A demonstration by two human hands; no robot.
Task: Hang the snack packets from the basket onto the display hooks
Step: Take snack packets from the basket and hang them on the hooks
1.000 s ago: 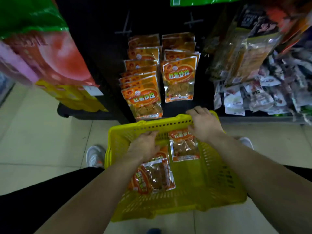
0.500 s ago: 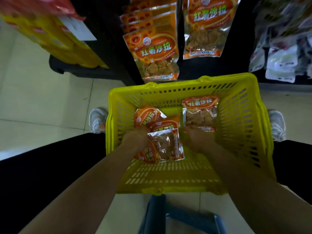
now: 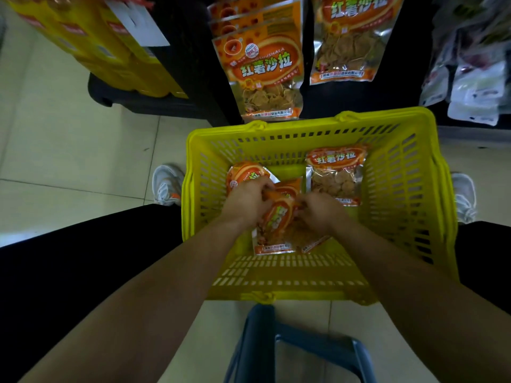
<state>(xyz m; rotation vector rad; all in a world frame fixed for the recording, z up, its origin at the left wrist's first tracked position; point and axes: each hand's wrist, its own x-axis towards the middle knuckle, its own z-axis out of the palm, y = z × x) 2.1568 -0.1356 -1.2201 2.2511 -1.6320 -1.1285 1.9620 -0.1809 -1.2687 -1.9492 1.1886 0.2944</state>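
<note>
A yellow plastic basket (image 3: pixel 401 167) stands on the floor between my feet. Inside it my left hand (image 3: pixel 247 199) and my right hand (image 3: pixel 322 212) both grip an orange snack packet (image 3: pixel 276 228) near its top edge. Another orange packet (image 3: pixel 336 175) lies flat at the basket's far right, and one more packet (image 3: pixel 243 174) lies at the far left, partly under my left hand. Above the basket, matching packets hang on the black display in two columns, the left column (image 3: pixel 262 67) and the right column (image 3: pixel 349 40).
Yellow packs (image 3: pixel 116 53) sit on a low black stand at the upper left. White and silver packets (image 3: pixel 470 78) hang at the right. A blue stool frame (image 3: pixel 304 344) is below the basket's near edge. My white shoes (image 3: pixel 167 183) flank the basket on the tiled floor.
My hands left the basket's far rim and went down into it. They now grip one packet together and have lifted its top. The view has tilted down toward the basket.
</note>
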